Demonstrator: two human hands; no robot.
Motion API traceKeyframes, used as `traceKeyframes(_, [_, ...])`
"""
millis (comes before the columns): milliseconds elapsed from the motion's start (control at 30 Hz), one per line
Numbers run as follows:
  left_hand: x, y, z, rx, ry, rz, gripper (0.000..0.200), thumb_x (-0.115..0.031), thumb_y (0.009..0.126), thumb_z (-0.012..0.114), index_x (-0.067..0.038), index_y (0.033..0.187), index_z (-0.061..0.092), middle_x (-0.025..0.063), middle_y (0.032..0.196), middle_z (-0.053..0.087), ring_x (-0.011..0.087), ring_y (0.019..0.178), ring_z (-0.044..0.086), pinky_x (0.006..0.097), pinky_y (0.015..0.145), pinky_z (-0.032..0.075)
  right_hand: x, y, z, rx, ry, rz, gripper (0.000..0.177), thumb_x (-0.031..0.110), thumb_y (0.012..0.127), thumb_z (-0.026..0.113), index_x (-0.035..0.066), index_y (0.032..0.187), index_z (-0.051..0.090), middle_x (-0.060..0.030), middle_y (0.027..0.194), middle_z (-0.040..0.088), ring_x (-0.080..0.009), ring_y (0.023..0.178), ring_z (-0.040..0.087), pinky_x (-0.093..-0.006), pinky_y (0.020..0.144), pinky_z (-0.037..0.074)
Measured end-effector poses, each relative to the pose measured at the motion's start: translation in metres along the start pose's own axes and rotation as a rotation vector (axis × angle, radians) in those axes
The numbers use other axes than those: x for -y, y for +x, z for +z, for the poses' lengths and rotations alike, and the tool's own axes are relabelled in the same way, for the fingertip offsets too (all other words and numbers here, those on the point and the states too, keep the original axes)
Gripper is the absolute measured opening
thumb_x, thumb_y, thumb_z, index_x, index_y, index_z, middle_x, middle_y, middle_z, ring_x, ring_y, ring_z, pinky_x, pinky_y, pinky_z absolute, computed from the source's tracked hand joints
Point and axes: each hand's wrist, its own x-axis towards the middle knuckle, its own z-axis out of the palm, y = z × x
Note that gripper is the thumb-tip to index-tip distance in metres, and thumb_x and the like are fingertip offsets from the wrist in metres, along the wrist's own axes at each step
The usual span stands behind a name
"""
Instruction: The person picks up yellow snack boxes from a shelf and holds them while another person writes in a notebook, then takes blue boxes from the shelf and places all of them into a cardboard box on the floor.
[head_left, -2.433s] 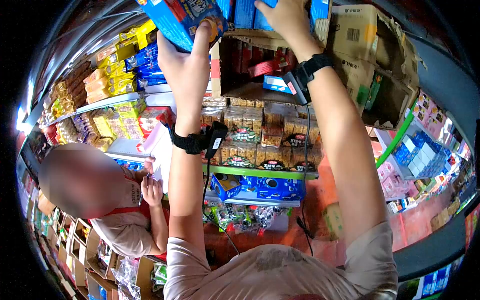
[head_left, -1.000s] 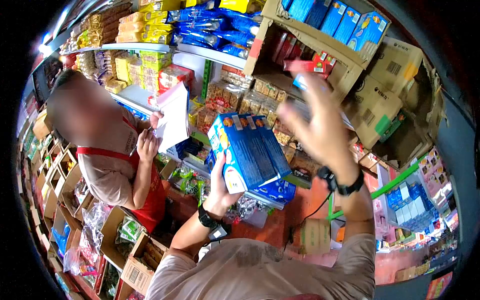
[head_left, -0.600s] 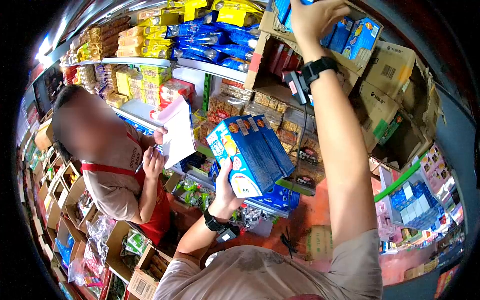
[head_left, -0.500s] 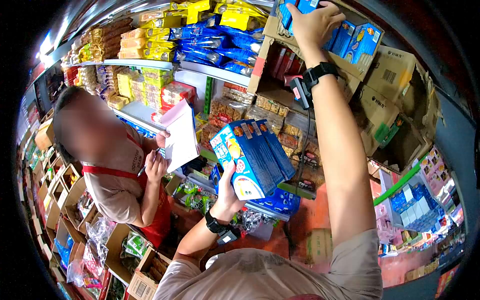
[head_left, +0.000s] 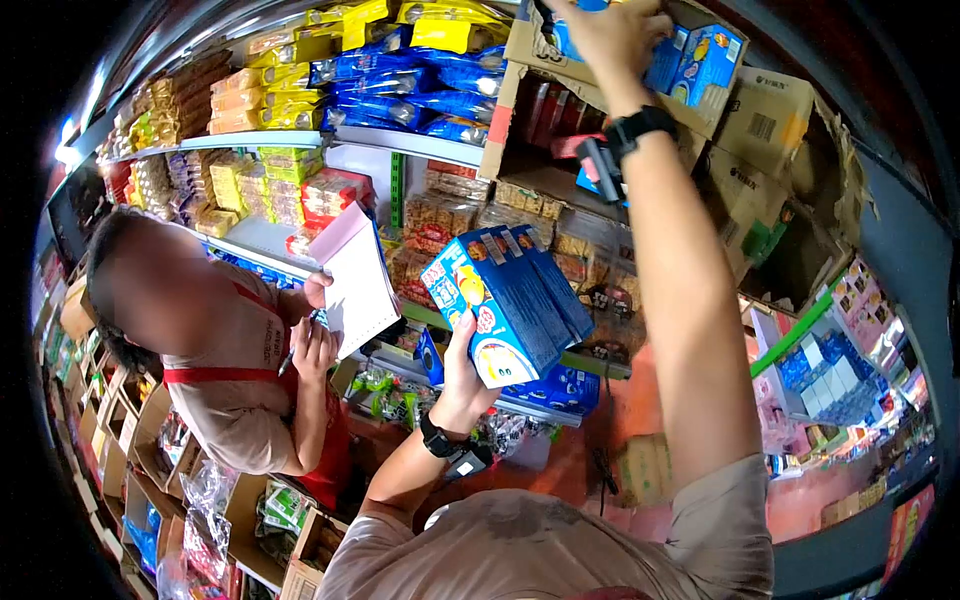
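My left hand (head_left: 465, 375) is closed around several blue printed snack boxes (head_left: 515, 295), held together as a tilted stack in front of my chest. The thumb lies on their front face. At the top edge my right hand (head_left: 615, 40) reaches over an open cardboard carton (head_left: 530, 45) with more blue boxes (head_left: 708, 65) inside. Its thumb and fingers are spread apart, somewhat blurred, and nothing clearly shows in its grip. Part of the carton is cut off by the frame. A black band with a small device is on each of my wrists.
To the left, a person in a red-trimmed apron (head_left: 230, 375) holds a pen and an open notebook (head_left: 358, 280). Shelves carry yellow and blue packets (head_left: 415, 85). Torn cartons (head_left: 765, 125) are stacked at right. Open boxes of goods (head_left: 255, 520) stand at lower left.
The view has shifted slightly. My right hand has moved a little up and left over the carton, its fingers now blurred. The left hand keeps hold of its boxes.
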Motion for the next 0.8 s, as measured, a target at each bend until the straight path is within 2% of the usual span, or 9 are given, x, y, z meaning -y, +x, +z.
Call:
traceKeyframes(67, [-0.001,-0.003,0.005,-0.006,0.010,0.057,0.051,-0.044,0.105,0.056,-0.009,0.142,0.054,0.0095,0.133,0.069,0.0262,0.117,0.069,0.0458,0.104,0.054,-0.017,0.013,0.021,-0.054,0.008,-0.082,0.133,0.053,0.074,0.086,-0.006,0.161,0.003,-0.0439,0.156,0.026,-0.0543,0.137,0.044,-0.0516,0.112,0.044])
traceKeyframes(133, [-0.002,-0.005,0.008,-0.035,0.012,0.055,0.051,-0.045,0.104,0.057,-0.010,0.141,0.054,0.0091,0.132,0.069,0.0253,0.115,0.070,0.0439,0.102,0.055,-0.013,0.014,0.004,0.058,-0.061,0.050,0.134,0.053,0.075,0.084,-0.006,0.161,0.001,-0.0438,0.157,0.024,-0.0534,0.140,0.042,-0.0504,0.113,0.044])
traceKeyframes(200, [-0.003,-0.003,0.009,-0.016,-0.021,0.061,0.051,-0.045,0.104,0.057,-0.010,0.141,0.054,0.0088,0.131,0.070,0.0251,0.114,0.071,0.0435,0.101,0.056,-0.030,0.021,0.009,-0.062,-0.051,-0.040,0.136,0.058,0.076,0.083,-0.009,0.160,0.000,-0.0439,0.157,0.025,-0.0512,0.145,0.038,-0.0486,0.115,0.042])
traceKeyframes(333, [-0.005,-0.003,0.015,0.011,0.001,0.053,0.048,-0.041,0.105,0.057,-0.010,0.141,0.054,0.0083,0.132,0.069,0.0249,0.114,0.070,0.0435,0.101,0.056,-0.036,0.024,-0.041,0.083,-0.082,-0.004,0.136,0.058,0.077,0.083,-0.010,0.160,0.000,-0.0377,0.162,0.025,-0.0475,0.152,0.028,-0.0419,0.123,0.033])
traceKeyframes(400, [-0.002,0.001,0.012,0.001,-0.022,0.033,0.046,-0.040,0.105,0.056,-0.011,0.141,0.054,0.0080,0.132,0.069,0.0251,0.114,0.070,0.0442,0.101,0.056,-0.054,0.024,-0.050,-0.059,-0.125,-0.111,0.114,0.055,0.077,0.083,-0.007,0.156,0.030,-0.0342,0.149,0.048,-0.0439,0.136,0.052,-0.0473,0.112,0.044])
traceKeyframes(467, [0.000,0.005,0.016,-0.026,-0.015,0.015,0.046,-0.040,0.106,0.056,-0.011,0.141,0.054,0.0081,0.131,0.070,0.0257,0.114,0.071,0.0444,0.102,0.056,-0.074,0.032,-0.056,-0.147,-0.092,-0.262,0.137,0.062,0.065,0.088,-0.014,0.156,0.020,-0.0407,0.146,0.046,-0.0490,0.136,0.050,-0.0504,0.114,0.041])
traceKeyframes(633, [0.002,0.005,0.021,0.014,0.016,0.029,0.047,-0.039,0.105,0.058,-0.010,0.141,0.053,0.0096,0.131,0.069,0.0259,0.113,0.071,0.0439,0.100,0.057,-0.072,-0.014,-0.121,-0.203,0.261,-0.427,0.120,0.038,0.071,0.093,-0.013,0.155,0.024,-0.0331,0.141,0.050,-0.0393,0.127,0.057,-0.0462,0.107,0.047])
traceKeyframes(733, [0.000,0.002,0.021,-0.022,0.033,0.031,0.048,-0.041,0.105,0.057,-0.010,0.141,0.053,0.0093,0.130,0.070,0.0250,0.111,0.072,0.0428,0.097,0.059,-0.090,-0.038,-0.145,0.024,0.677,-0.454,0.097,0.019,0.079,0.090,-0.006,0.152,0.031,-0.0179,0.135,0.059,-0.0228,0.117,0.062,-0.0376,0.101,0.051])
traceKeyframes(800, [-0.002,0.000,0.019,-0.036,0.069,0.067,0.050,-0.044,0.104,0.058,-0.009,0.140,0.054,0.0096,0.127,0.071,0.0245,0.110,0.072,0.0422,0.097,0.059,-0.104,-0.067,-0.160,0.196,0.746,-0.239,0.082,0.012,0.083,0.086,-0.002,0.149,0.038,-0.0110,0.127,0.064,-0.0167,0.110,0.064,-0.0345,0.096,0.054])
